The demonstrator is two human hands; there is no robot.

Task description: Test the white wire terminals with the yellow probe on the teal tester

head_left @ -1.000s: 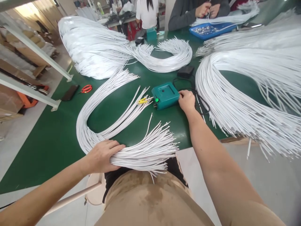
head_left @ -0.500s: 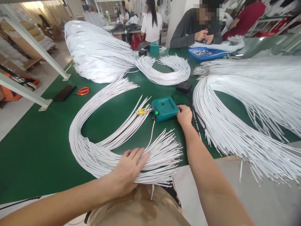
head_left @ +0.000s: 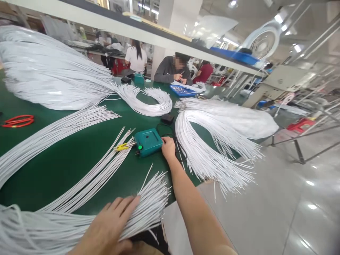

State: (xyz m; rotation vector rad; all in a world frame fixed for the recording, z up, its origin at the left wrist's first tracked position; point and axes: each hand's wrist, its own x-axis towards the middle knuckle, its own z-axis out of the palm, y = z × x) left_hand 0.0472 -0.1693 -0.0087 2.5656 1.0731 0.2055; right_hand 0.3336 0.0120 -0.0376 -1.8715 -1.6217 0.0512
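Note:
My left hand (head_left: 111,223) lies across a thick bundle of white wires (head_left: 154,198) at the front of the table, its fingers stretched over them. A single wire (head_left: 145,179) sticks up from that bundle near the index fingertip. At the right end of a teal box (head_left: 147,141), my right hand (head_left: 169,147) is closed on the box's edge; its fingertips are partly hidden. The box has a lit green button (head_left: 140,147). On its left side a yellow clip (head_left: 121,147) rests over the ends of a thinner group of white wires (head_left: 98,177).
More white wire bundles lie behind the box (head_left: 156,104) and to the right (head_left: 196,148). A large wrapped wire bundle (head_left: 53,71) is at the back left, near red scissors (head_left: 18,121). A black adapter (head_left: 167,118) sits behind the box. A co-worker (head_left: 172,71) sits opposite by a blue tray (head_left: 183,90).
The view has swung right and up. The single wire that reached the box's front left corner now stands apart from it, beside my left hand. My right hand stays at the box.

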